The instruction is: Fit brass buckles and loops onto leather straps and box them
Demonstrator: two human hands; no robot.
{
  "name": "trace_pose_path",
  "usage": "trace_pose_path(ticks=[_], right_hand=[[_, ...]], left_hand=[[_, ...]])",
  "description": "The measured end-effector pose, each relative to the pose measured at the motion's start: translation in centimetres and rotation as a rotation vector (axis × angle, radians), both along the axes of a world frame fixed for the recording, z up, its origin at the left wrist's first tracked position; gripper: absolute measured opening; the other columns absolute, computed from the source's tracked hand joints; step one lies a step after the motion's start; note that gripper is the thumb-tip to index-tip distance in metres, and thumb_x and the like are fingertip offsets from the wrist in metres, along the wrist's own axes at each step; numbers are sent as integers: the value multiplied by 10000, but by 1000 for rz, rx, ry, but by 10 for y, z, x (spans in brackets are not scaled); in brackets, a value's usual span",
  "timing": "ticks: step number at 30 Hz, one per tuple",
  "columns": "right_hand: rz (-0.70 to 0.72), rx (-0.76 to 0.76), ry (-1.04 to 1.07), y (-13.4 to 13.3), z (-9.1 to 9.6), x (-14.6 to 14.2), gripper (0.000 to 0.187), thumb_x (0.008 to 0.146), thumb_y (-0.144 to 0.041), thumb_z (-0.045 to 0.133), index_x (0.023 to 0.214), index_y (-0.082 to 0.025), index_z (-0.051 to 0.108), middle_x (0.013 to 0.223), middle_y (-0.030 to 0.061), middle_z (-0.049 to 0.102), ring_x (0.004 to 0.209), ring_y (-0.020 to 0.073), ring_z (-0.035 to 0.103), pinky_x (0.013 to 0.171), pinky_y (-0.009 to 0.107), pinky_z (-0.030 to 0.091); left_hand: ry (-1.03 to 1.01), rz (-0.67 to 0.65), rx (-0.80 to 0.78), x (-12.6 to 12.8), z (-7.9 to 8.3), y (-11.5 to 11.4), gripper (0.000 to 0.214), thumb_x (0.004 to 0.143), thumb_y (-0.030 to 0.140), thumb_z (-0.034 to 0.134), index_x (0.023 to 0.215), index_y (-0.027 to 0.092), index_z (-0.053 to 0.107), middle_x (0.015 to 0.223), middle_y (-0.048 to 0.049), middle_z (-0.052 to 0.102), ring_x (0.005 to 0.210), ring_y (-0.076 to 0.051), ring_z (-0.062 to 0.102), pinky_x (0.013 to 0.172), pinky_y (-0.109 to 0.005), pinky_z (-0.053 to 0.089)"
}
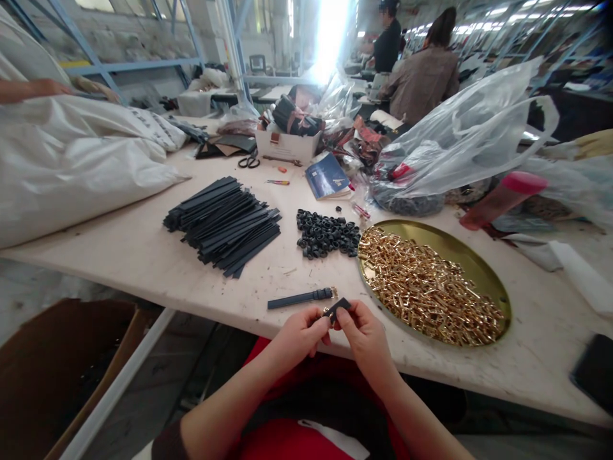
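My left hand point(301, 332) and my right hand point(364, 335) meet at the table's near edge, both pinched on a short dark strap piece point(336, 308) held between their fingertips. Just beyond them lies a finished dark strap point(301, 298) with a gold buckle at its right end. A round gold tray point(483, 271) to the right holds a heap of gold buckles point(426, 287). Behind the strap sit a pile of small black loops point(326, 233) and a stack of long black straps point(225, 223).
A big white sack point(71, 160) fills the table's left. Clear plastic bags point(460, 140), a pink bottle point(502, 198), a blue booklet point(327, 176), scissors point(249, 161) and a white box point(286, 145) crowd the back. A cardboard box point(57, 370) stands low left. People point(424, 76) work behind.
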State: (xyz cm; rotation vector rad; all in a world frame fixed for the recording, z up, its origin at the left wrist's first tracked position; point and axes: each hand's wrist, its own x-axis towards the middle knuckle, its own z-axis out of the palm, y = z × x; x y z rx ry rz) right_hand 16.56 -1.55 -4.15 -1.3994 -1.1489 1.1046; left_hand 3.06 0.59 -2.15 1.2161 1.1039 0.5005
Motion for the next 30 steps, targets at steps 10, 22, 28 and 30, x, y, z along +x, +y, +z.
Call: trace_pose_path(ticks=[10,22,28,30], right_hand=[[-26,70,-131,3,-1,0,225,804,-401,489,743,-191,545,654,-3,557,623,140,496,600,267,392],[18,-14,-70,-8,-1,4,181,783,-366,517,770,-185,518,645,-15,534,615,130,486,594,259,387],[105,23,-187,-13,3,7,127,729,-265,555,675,-198,462,596,-44,465,574,113,437,540,236,358],[128,-14,-125,-10,7,8,141,725,-290,560,686,-197,461,596,-46,455,574,111,432,536,233,358]], left_hand=[[21,63,13,2,-6,1,211,786,328,412,662,164,464,507,60,441,377,-57,332,391,-189,266],[109,78,207,3,-11,-12,233,810,312,390,655,163,480,562,45,453,541,-95,392,517,-215,296],[307,34,318,3,-4,-25,234,813,310,395,628,171,431,573,41,454,566,-108,402,524,-230,262],[302,-28,328,0,6,-25,256,814,329,413,616,168,437,567,42,455,563,-105,405,526,-228,266]])
